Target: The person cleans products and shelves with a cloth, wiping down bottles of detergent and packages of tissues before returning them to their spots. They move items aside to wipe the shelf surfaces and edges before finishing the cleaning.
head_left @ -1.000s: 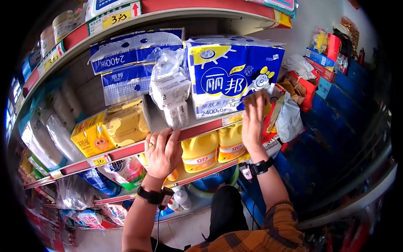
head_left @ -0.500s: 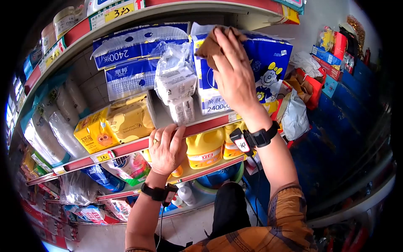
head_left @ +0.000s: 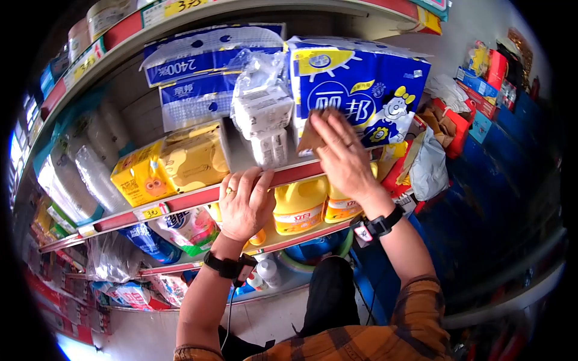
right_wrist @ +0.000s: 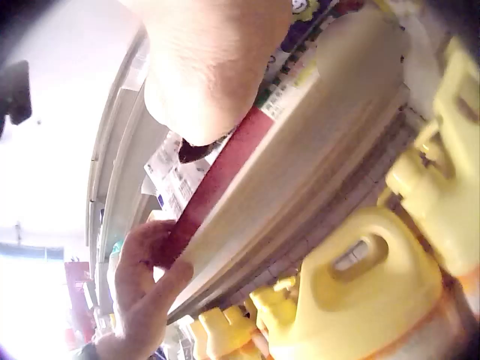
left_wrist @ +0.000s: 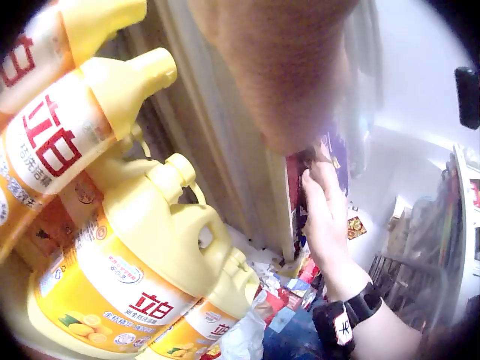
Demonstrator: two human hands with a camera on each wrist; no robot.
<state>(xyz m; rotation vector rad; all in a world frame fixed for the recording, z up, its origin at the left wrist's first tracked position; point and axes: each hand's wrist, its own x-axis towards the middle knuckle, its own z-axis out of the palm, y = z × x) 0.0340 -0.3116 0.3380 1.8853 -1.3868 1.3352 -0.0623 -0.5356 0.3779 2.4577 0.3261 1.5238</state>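
My right hand (head_left: pixel 344 153) presses a brown cloth (head_left: pixel 309 137) against the lower left front of a large blue tissue pack (head_left: pixel 394 66). Its fingers lie straight over the cloth, and the thumb is hidden in the head view. My left hand (head_left: pixel 244 204) grips the red-faced shelf edge (head_left: pixel 298 175) below the packs. In the right wrist view, the left hand's (right_wrist: pixel 142 281) fingers lie over the edge and its thumb sits lower, near the underside. Between the hands, small white packs in clear plastic (head_left: pixel 263 111) stand on the shelf beside the blue pack.
Yellow tissue packs (head_left: pixel 195 159) and more blue packs (head_left: pixel 198 99) share the shelf. Yellow detergent jugs (head_left: pixel 299 204) stand on the level below. Another shelf (head_left: pixel 337 8) overhangs from above. To the right are bags (head_left: pixel 428 165) and a dark blue surface (head_left: pixel 500 180).
My right hand swept the cloth from the blue pack's lower right to its upper left, then down to the lower left. The left hand stayed on the shelf edge.
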